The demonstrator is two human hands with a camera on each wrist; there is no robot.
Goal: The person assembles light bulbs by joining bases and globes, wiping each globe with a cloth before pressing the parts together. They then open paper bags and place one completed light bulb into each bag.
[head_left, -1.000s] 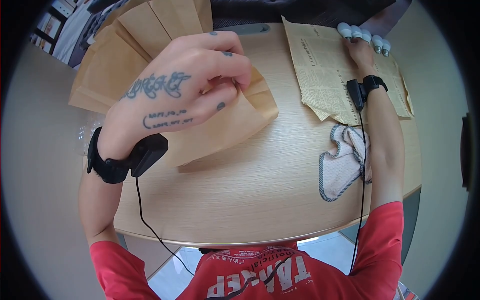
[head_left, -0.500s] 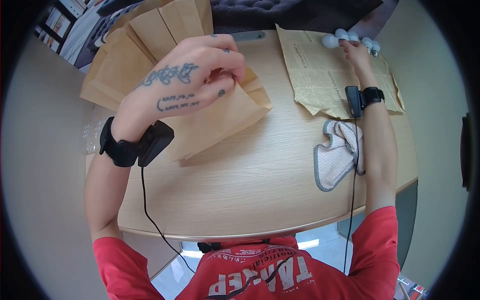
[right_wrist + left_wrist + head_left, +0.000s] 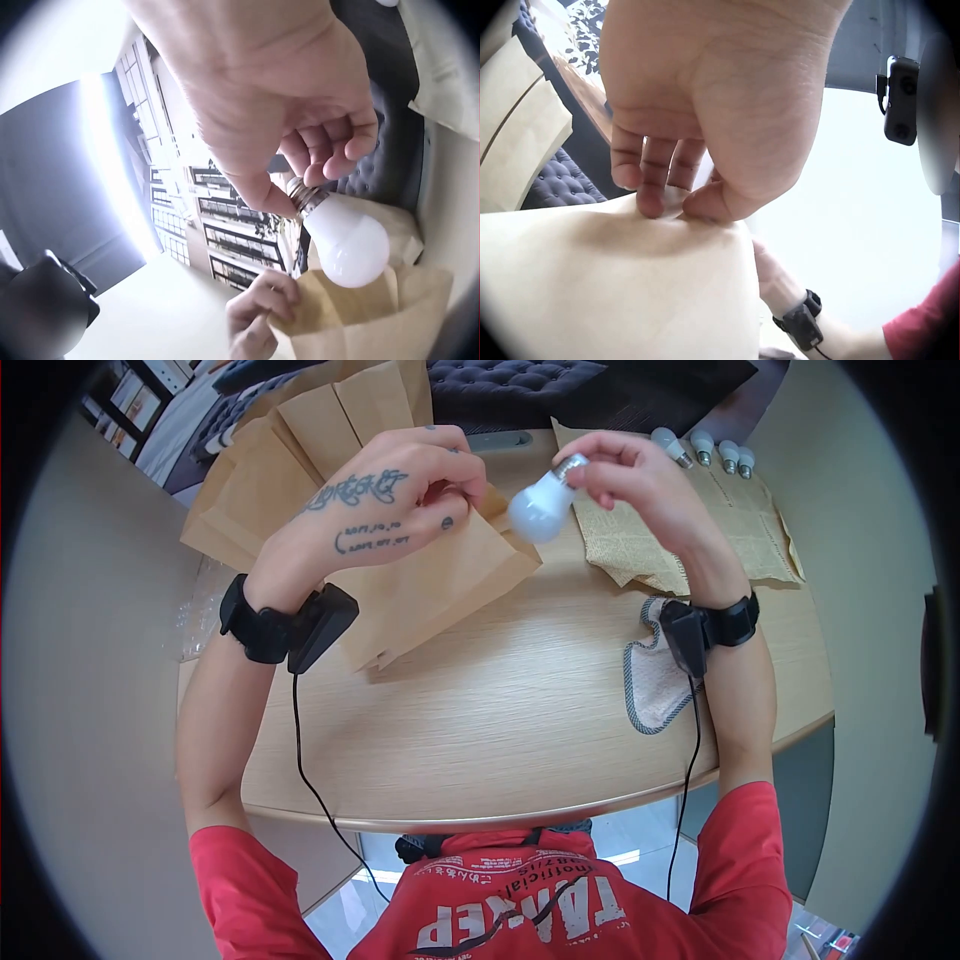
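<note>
My left hand (image 3: 385, 495) pinches the upper edge of a brown paper bag (image 3: 430, 585), whose mouth gapes toward the right. In the left wrist view its thumb and fingertips press together on the bag's rim (image 3: 660, 232). My right hand (image 3: 650, 490) holds a white light bulb (image 3: 541, 510) by its metal screw base, glass end down, just right of the bag's mouth. From the right wrist view, the bulb (image 3: 352, 247) overlaps the bag's opening (image 3: 337, 300). What lies inside the bag is hidden.
Several more bulbs (image 3: 703, 445) lie at the back right, by a sheet of printed brown paper (image 3: 640, 545). A pale cloth with a grey edge (image 3: 650, 685) lies partly under the right forearm. More brown paper bags (image 3: 260, 480) stand at the back left, near clear plastic (image 3: 195, 610).
My right hand has lifted one bulb away from the row at the back right and carried it left, to the bag. My left hand keeps its pinch on the bag.
</note>
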